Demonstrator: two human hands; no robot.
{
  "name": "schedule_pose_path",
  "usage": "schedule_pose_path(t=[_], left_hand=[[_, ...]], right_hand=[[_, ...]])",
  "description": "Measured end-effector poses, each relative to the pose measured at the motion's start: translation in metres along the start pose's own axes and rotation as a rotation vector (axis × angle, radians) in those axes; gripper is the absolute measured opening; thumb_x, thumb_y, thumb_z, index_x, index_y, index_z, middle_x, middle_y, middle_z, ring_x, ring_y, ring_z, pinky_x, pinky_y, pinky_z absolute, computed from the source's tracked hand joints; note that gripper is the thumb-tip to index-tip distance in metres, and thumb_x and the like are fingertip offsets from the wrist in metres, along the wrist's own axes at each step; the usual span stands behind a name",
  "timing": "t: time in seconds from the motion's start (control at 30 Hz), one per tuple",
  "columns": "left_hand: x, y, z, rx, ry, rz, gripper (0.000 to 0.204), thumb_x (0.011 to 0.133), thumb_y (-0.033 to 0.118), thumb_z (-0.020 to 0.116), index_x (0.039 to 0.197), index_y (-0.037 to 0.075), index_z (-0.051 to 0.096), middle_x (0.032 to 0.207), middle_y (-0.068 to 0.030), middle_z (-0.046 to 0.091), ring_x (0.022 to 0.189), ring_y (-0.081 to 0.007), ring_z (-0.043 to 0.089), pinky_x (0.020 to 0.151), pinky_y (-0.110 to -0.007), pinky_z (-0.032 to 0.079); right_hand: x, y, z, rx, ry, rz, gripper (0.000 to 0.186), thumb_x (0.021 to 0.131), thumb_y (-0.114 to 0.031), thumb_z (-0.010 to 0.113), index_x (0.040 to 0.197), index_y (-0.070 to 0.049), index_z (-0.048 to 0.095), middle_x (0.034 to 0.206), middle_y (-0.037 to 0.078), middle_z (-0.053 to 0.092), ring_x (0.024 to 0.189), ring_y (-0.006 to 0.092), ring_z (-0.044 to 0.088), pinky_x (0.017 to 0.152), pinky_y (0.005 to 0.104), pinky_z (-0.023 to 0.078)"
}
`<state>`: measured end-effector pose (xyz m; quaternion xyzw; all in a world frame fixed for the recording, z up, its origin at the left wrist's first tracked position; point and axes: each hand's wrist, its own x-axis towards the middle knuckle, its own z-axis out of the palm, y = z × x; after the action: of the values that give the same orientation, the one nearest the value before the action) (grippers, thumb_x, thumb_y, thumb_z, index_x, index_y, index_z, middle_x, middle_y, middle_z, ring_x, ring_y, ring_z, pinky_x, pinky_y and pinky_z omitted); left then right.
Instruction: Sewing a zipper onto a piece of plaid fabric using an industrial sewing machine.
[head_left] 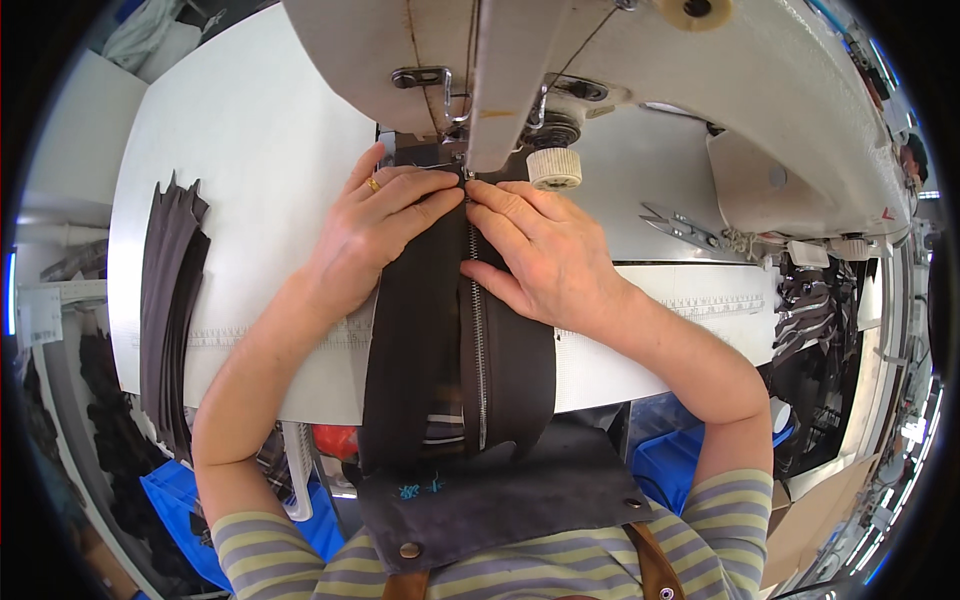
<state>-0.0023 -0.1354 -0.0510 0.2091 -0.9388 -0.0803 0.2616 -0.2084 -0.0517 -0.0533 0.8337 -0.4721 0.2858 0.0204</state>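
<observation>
A dark fabric piece point(410, 330) with a metal zipper point(477, 370) lies lengthwise under the presser foot point(466, 171) of the white sewing machine point(800, 150). My left hand point(372, 235) rests on the fabric just left of the foot, two fingertips pressing beside it and one finger raised behind; its thumb is hidden. My right hand point(545, 250) lies on the right side, fingers apart, fingertips at the zipper's top and thumb across the zipper lower down. Both hands are open. The fabric's lower end reaches a dark apron point(500, 500).
A stack of dark cut strips point(170, 300) lies at the table's point(250, 130) left. Metal scissors point(680, 225) sit right of the machine's needle area. Dark garment pieces point(810, 300) hang at the right edge. Blue bins point(665, 460) stand below the table on both sides.
</observation>
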Motion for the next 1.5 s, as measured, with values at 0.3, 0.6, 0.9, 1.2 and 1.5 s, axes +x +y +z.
schedule_pose_path(t=[0.3, 0.6, 0.9, 1.2, 1.5], left_hand=[[0.006, -0.008, 0.000, -0.006, -0.050, -0.013, 0.034, 0.078, 0.010, 0.057, 0.110, 0.009, 0.069, 0.116, -0.0025, 0.064, 0.108, -0.0221, 0.058, 0.111, -0.051, 0.026], [0.006, -0.010, -0.001, -0.066, -0.096, -0.034, 0.041, 0.074, 0.000, 0.058, 0.113, 0.009, 0.068, 0.116, -0.0024, 0.064, 0.109, -0.0212, 0.059, 0.114, -0.052, 0.022], [0.007, -0.004, -0.002, 0.003, -0.123, -0.024, 0.052, 0.066, -0.008, 0.060, 0.113, 0.013, 0.068, 0.117, -0.0008, 0.063, 0.108, -0.0208, 0.060, 0.113, -0.057, 0.019], [0.004, -0.004, -0.002, 0.060, -0.091, 0.002, 0.041, 0.077, 0.004, 0.058, 0.115, 0.016, 0.068, 0.120, -0.0007, 0.063, 0.108, -0.0175, 0.061, 0.113, -0.056, 0.022], [0.004, -0.002, 0.003, 0.072, -0.057, 0.003, 0.038, 0.078, 0.006, 0.058, 0.114, 0.015, 0.069, 0.120, -0.0009, 0.064, 0.107, -0.0165, 0.062, 0.113, -0.055, 0.021]], right_hand=[[-0.001, 0.003, -0.004, 0.060, -0.004, 0.033, 0.042, 0.075, -0.030, 0.076, 0.106, -0.004, 0.065, 0.113, 0.008, 0.059, 0.089, 0.0240, 0.060, 0.075, 0.0349, 0.051], [-0.002, 0.007, 0.000, 0.046, 0.040, -0.019, 0.033, 0.075, -0.019, 0.073, 0.102, -0.002, 0.063, 0.106, 0.008, 0.058, 0.093, 0.0235, 0.057, 0.078, 0.0336, 0.052], [0.023, 0.062, -0.003, 0.014, -0.059, -0.251, 0.026, 0.077, -0.004, 0.063, 0.103, -0.009, 0.063, 0.103, 0.003, 0.065, 0.091, 0.0244, 0.062, 0.077, 0.0344, 0.052], [0.021, 0.041, -0.008, -0.076, -0.109, -0.168, 0.028, 0.078, -0.017, 0.070, 0.102, -0.005, 0.063, 0.104, 0.006, 0.063, 0.102, 0.0248, 0.057, 0.088, 0.0361, 0.047], [0.000, 0.019, -0.005, -0.066, -0.061, 0.019, 0.042, 0.078, -0.031, 0.074, 0.105, -0.002, 0.063, 0.113, 0.010, 0.060, 0.111, 0.0270, 0.054, 0.090, 0.0381, 0.046]])
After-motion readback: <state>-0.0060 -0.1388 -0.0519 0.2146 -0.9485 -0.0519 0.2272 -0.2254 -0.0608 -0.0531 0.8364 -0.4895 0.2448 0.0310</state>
